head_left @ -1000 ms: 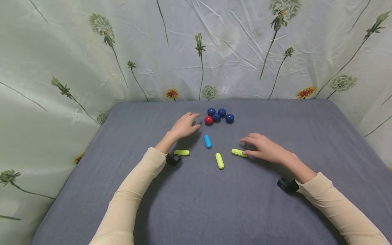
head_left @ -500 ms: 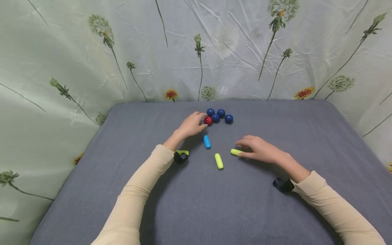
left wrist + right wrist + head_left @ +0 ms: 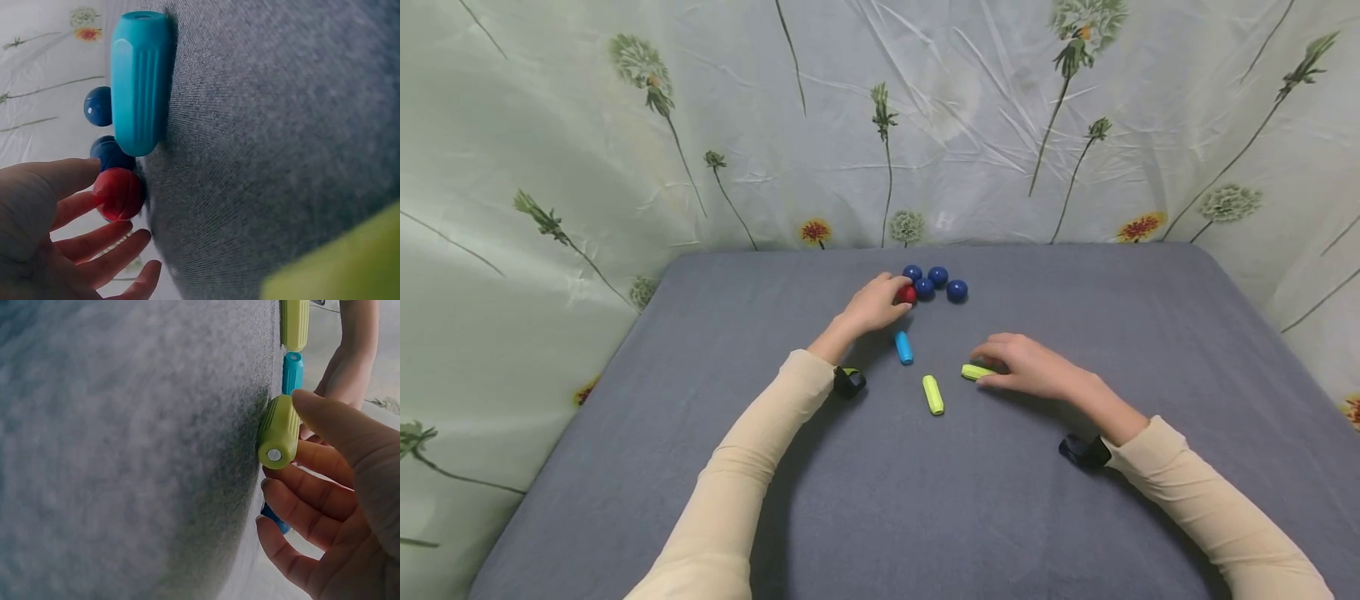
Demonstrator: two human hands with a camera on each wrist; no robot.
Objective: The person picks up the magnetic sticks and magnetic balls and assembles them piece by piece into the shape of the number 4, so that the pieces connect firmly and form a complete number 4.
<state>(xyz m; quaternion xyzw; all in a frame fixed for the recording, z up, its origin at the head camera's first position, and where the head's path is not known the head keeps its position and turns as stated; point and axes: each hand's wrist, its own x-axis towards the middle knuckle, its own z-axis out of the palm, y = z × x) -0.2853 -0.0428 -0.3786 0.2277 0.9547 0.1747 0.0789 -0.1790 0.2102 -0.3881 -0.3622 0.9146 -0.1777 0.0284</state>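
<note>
My left hand (image 3: 874, 303) is at the red ball (image 3: 907, 294), index finger and thumb about it, the other fingers spread in the left wrist view. Several glossy blue balls (image 3: 957, 290) sit just right of the red one. My right hand (image 3: 1028, 365) holds a short ridged yellow-green rod (image 3: 279, 434) between thumb and fingers; its near end shows a round silvery disc. The rod lies close on the grey cloth. A blue rod (image 3: 903, 347) and another yellow-green rod (image 3: 933, 395) lie between the hands. A third yellow-green rod (image 3: 849, 370) is mostly hidden under the left wrist.
A grey cloth (image 3: 970, 500) covers the table. Behind it and at the sides hangs a pale, flower-printed curtain (image 3: 970, 117). Each wrist wears a black band (image 3: 1084, 452).
My left hand has moved right and reached the red ball, its wrist now over a yellow-green rod. The right hand has slid slightly left, its fingers coming round its rod.
</note>
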